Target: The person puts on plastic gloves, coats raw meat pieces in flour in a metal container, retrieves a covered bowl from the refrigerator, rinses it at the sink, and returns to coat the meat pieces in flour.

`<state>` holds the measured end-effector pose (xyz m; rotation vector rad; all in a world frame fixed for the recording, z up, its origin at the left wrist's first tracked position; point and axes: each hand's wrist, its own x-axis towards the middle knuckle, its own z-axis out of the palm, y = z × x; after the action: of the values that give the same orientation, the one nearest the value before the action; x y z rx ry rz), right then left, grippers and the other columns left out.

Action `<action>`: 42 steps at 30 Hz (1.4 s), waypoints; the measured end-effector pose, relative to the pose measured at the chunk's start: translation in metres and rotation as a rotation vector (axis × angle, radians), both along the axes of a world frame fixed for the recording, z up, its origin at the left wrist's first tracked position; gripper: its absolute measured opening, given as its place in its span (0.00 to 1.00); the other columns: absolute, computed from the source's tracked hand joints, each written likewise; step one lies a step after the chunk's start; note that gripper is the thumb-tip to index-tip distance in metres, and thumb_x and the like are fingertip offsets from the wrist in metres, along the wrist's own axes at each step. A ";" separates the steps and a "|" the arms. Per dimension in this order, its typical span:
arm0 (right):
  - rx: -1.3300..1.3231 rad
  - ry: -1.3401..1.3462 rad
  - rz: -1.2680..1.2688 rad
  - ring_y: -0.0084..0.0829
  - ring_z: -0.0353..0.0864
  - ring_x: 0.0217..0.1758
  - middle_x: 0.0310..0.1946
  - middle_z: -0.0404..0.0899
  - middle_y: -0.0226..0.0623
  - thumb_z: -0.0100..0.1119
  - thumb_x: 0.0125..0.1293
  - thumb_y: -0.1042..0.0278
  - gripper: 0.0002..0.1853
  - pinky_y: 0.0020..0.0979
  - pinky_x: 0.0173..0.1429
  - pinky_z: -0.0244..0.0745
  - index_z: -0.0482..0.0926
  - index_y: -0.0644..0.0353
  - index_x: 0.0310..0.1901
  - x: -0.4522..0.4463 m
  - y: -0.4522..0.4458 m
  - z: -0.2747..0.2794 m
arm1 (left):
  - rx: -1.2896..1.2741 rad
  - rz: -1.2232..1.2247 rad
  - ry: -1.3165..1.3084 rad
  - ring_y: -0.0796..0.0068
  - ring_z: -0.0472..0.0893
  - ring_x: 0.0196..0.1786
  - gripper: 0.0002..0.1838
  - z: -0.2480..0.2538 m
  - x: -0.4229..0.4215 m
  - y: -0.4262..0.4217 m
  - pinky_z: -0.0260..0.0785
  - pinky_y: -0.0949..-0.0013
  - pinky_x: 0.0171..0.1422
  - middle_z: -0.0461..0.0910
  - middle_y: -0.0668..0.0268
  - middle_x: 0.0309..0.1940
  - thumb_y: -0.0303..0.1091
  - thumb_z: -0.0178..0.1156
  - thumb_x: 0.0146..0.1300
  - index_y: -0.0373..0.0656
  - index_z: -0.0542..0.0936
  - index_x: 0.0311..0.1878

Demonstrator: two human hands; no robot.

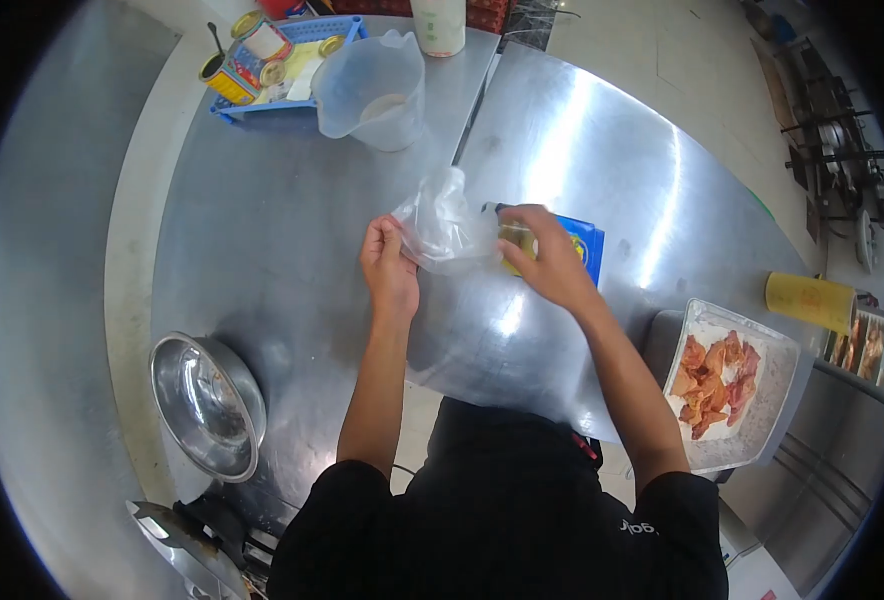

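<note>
head view — forward and down, near

Black short-sleeved top [502, 530], plain cloth, at 6 o'clock from picture centre; broad toward bottom edge, narrower toward waist. Left sleeve [347, 500] at 7 o'clock: black, loose, hem near elbow. Right sleeve [687, 515] between 4 and 5 o'clock: same black cloth, similar hem. White lettering [639, 527] toward 5 o'clock, beside right sleeve; rounded letters, only partly legible. Left forearm [375, 395], right forearm [627, 385]: bare, slim, tapering to wrist. Left hand [390, 272], right hand [554, 262]: bare.
</note>
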<state>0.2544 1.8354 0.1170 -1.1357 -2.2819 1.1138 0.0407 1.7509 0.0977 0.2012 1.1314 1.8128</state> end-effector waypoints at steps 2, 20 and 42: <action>-0.128 0.109 -0.001 0.40 0.72 0.64 0.61 0.72 0.45 0.68 0.59 0.57 0.33 0.34 0.68 0.64 0.70 0.62 0.64 -0.028 -0.025 0.023 | -0.016 0.039 -0.015 0.82 0.73 0.42 0.10 0.002 0.001 -0.009 0.69 0.73 0.51 0.74 0.71 0.37 0.37 0.48 0.76 0.42 0.73 0.41; -0.430 0.239 0.090 0.29 0.84 0.38 0.34 0.85 0.39 0.57 0.70 0.64 0.13 0.30 0.47 0.76 0.81 0.67 0.44 -0.047 -0.114 0.015 | -0.480 0.649 0.759 0.66 0.72 0.48 0.13 -0.013 0.003 -0.048 0.66 0.65 0.50 0.69 0.59 0.48 0.41 0.55 0.71 0.45 0.79 0.52; -0.920 0.683 0.135 0.21 0.78 0.37 0.37 0.82 0.30 0.45 0.77 0.59 0.20 0.26 0.46 0.75 0.77 0.63 0.59 0.079 -0.271 0.045 | -0.327 -0.125 1.038 0.69 0.79 0.42 0.15 0.088 0.181 -0.278 0.70 0.62 0.43 0.81 0.64 0.36 0.42 0.70 0.57 0.41 0.80 0.38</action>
<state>0.3333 1.5649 0.1621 -0.6557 -1.3143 2.2858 0.2221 1.4731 0.1861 1.0694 2.0337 1.3507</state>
